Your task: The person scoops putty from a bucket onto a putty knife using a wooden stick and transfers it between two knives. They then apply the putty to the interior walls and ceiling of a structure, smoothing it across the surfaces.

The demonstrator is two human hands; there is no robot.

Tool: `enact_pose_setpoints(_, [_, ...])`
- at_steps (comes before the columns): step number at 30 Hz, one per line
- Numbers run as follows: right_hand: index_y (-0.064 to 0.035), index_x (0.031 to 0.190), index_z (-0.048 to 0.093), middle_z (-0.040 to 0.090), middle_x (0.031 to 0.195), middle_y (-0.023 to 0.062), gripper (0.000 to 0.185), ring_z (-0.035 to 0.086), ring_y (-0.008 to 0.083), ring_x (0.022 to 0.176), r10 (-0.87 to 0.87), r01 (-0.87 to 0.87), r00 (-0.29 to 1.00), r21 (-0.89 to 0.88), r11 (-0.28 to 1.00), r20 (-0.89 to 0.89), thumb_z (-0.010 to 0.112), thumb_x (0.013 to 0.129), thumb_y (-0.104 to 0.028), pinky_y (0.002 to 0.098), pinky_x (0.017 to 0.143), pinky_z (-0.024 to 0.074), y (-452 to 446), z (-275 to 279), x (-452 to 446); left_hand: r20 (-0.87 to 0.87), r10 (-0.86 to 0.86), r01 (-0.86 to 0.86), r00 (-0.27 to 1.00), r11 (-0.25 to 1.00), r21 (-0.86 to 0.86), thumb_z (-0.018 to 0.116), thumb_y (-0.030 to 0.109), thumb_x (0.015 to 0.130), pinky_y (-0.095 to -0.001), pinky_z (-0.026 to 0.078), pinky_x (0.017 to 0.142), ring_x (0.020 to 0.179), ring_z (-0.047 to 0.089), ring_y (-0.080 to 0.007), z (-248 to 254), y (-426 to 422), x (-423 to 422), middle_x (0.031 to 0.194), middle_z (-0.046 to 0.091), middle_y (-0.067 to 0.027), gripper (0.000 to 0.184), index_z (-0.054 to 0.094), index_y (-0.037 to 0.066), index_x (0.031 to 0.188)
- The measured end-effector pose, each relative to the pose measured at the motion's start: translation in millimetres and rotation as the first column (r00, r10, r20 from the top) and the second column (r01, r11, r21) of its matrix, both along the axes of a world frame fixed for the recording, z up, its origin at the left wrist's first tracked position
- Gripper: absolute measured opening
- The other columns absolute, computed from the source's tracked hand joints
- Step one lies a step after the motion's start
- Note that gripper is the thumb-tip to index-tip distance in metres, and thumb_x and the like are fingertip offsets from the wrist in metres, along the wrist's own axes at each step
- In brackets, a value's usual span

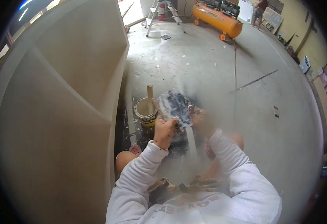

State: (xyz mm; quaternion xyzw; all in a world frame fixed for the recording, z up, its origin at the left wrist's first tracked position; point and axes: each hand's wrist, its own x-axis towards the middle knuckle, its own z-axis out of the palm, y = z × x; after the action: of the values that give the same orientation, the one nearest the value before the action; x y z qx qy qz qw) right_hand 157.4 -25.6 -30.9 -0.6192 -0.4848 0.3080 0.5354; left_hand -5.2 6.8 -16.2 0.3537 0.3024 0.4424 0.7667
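Observation:
A flat dark plate (pixel 174 104), smeared with white paste, is held up in front of me. My left hand (pixel 165 131) is closed on its near left edge, thumb on top. At the plate's right edge, my right hand (pixel 203 121) is closed too, partly blurred by a smudge on the lens. Whether it also holds a small tool against the plate cannot be made out. Just left of the plate, a paste-stained bucket (pixel 138 112) stands on the floor with a wooden stick (pixel 150 98) upright in it.
A large pale panel structure (pixel 59 123) rises close on my left. Farther off are a stepladder (pixel 152 18) and an orange air compressor (pixel 217 20), its hose (pixel 235 63) running along the floor. Another person (pixel 259 13) stands at the back right. White flakes dot the floor.

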Motion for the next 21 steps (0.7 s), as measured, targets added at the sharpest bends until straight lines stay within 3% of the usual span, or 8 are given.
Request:
enact_pose_setpoints(2, [-0.0026,0.064,0.050,0.039,0.056,-0.0078,0.037,0.033,0.0040,0.054,0.187,-0.194,0.923,0.013,0.981,-0.337,0.054,0.092,-0.027,0.0247,0.045,0.0291,10,-25,2,0.028,0.046,-0.046,0.999,0.999,-0.014,0.054,-0.001,0.078,-0.0295,0.055,0.050,0.065,0.062,-0.0167,21,3,-5,0.083,0.061,-0.0071,0.021,0.052,0.000,0.099])
enact_pose_setpoints(6, [-0.0021,0.069,0.054,0.040,0.057,-0.0074,0.032,0.032,0.0036,0.054,0.388,-0.436,0.743,0.044,0.899,-0.545,0.055,0.091,-0.025,0.0241,0.045,0.0283,16,-39,17,0.064,0.200,-0.200,0.978,0.980,0.000,0.054,-0.001,0.078,-0.0303,0.056,0.050,0.063,0.063,-0.0182,34,17,-31,0.080,0.060,-0.0078,0.016,0.052,-0.001,0.095])
enact_pose_setpoints(7, [-0.0012,0.072,0.056,0.044,0.058,-0.0069,0.029,0.034,0.0035,0.054,0.416,-0.420,0.895,0.011,0.908,-0.162,0.057,0.090,-0.024,0.0246,0.045,0.0302,8,-16,10,0.087,0.199,-0.201,0.976,0.979,0.018,0.054,-0.001,0.079,-0.0304,0.056,0.051,0.063,0.063,-0.0185,37,19,-40,0.080,0.060,-0.0077,0.016,0.052,-0.001,0.095])
enact_pose_setpoints(9, [-0.0003,0.075,0.057,0.047,0.058,-0.0063,0.027,0.036,0.0034,0.054,0.384,-0.400,0.885,0.006,0.917,0.263,0.059,0.089,-0.024,0.0252,0.045,0.0321,3,2,3,0.126,0.231,-0.234,0.965,0.972,0.016,0.054,0.000,0.080,-0.0306,0.056,0.051,0.063,0.063,-0.0185,36,18,-49,0.080,0.060,-0.0073,0.016,0.052,0.000,0.095])
enact_pose_setpoints(15, [0.0017,0.093,0.056,0.062,0.070,0.0126,0.027,0.056,0.0149,0.059,0.133,-0.121,0.883,-0.056,0.991,0.450,0.066,0.080,-0.019,0.0292,0.057,0.0447,-6,-15,-10,0.128,0.258,-0.282,0.958,0.931,0.232,0.054,0.002,0.079,-0.0307,0.056,0.050,0.064,0.064,-0.0177,29,1,-75,0.082,0.060,-0.0068,0.018,0.052,0.001,0.097])
enact_pose_setpoints(16, [0.0015,0.096,0.054,0.061,0.071,0.0145,0.029,0.057,0.0168,0.061,0.130,-0.126,0.919,-0.035,0.991,0.372,0.066,0.079,-0.018,0.0290,0.059,0.0452,-4,-27,-11,-0.026,0.401,-0.318,0.916,0.763,0.562,0.054,0.001,0.079,-0.0307,0.056,0.050,0.065,0.064,-0.0178,30,-1,-79,0.082,0.060,-0.0069,0.019,0.052,0.001,0.097])
enact_pose_setpoints(19, [0.0009,0.100,0.052,0.060,0.072,0.0159,0.031,0.058,0.0167,0.064,0.162,-0.154,0.939,-0.049,0.987,0.303,0.066,0.079,-0.016,0.0286,0.061,0.0457,-14,-21,-34,-0.040,0.536,-0.300,0.843,0.530,0.793,0.054,0.000,0.077,-0.0303,0.056,0.051,0.064,0.063,-0.0179,30,0,-102,0.083,0.060,-0.0069,0.021,0.052,0.000,0.098])
enact_pose_setpoints(21, [0.0005,0.101,0.051,0.059,0.070,0.0153,0.031,0.057,0.0147,0.064,0.193,-0.170,0.926,-0.098,0.981,0.325,0.066,0.079,-0.014,0.0284,0.061,0.0457,-27,-12,-44,0.126,0.321,-0.342,0.939,0.908,0.241,0.053,0.007,0.082,-0.0291,0.057,0.061,0.082,0.062,-0.0186,35,0,-115,0.089,0.060,-0.0066,0.024,0.052,0.005,0.105])
